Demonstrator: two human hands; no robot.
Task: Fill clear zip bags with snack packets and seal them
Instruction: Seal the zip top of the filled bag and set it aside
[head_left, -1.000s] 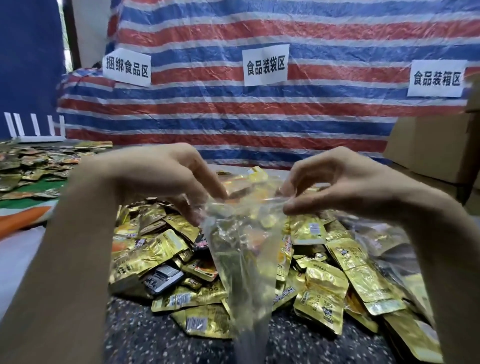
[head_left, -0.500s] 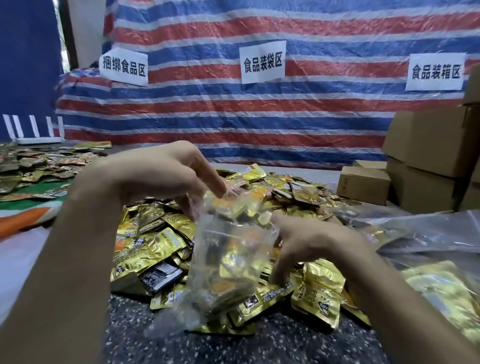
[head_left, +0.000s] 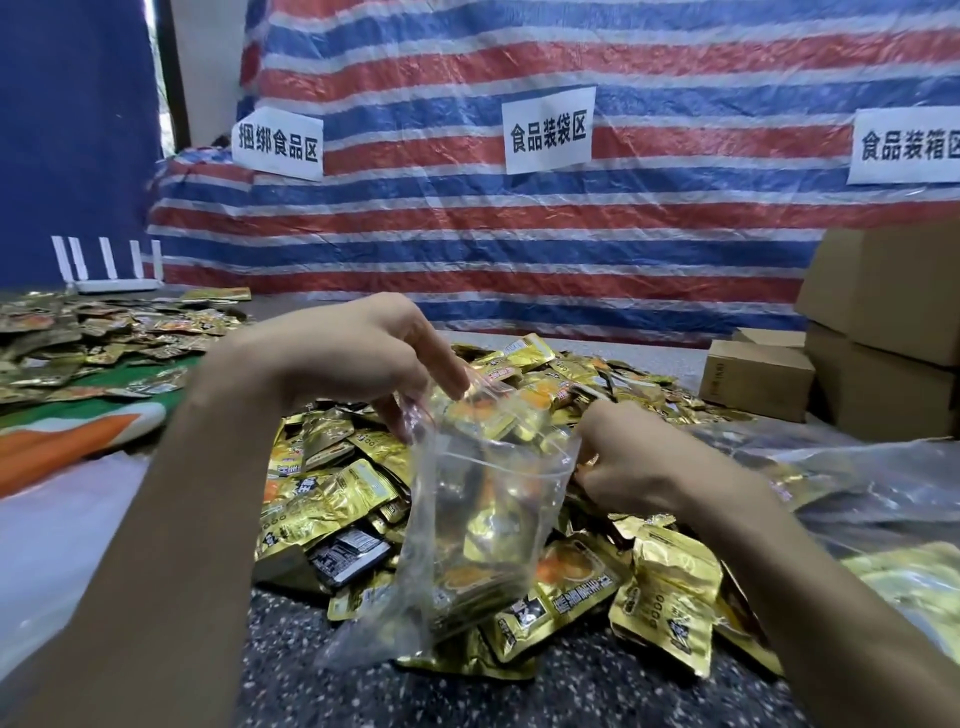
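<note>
Left hand (head_left: 353, 358) grip pinching zip bag (head_left: 483, 519) rim, right hand (head_left: 623, 457) likewise (mouth open), packets (head_left: 665, 597) beneath

A makeshift food-packing workshop here: red, white and blue striped woven tarp (head_left: 571, 249) as backdrop, white paper zone signs (head_left: 549, 130) hung on it, brown cardboard boxes (head_left: 883, 291) stacked right, gold foil snack packets (head_left: 670, 613) heaped everywhere.

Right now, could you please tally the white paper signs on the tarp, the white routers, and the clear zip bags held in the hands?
white paper signs: 3
white router: 1
clear zip bag, pinched at its mouth by the left hand and the right hand: 1
Total: 5
</note>
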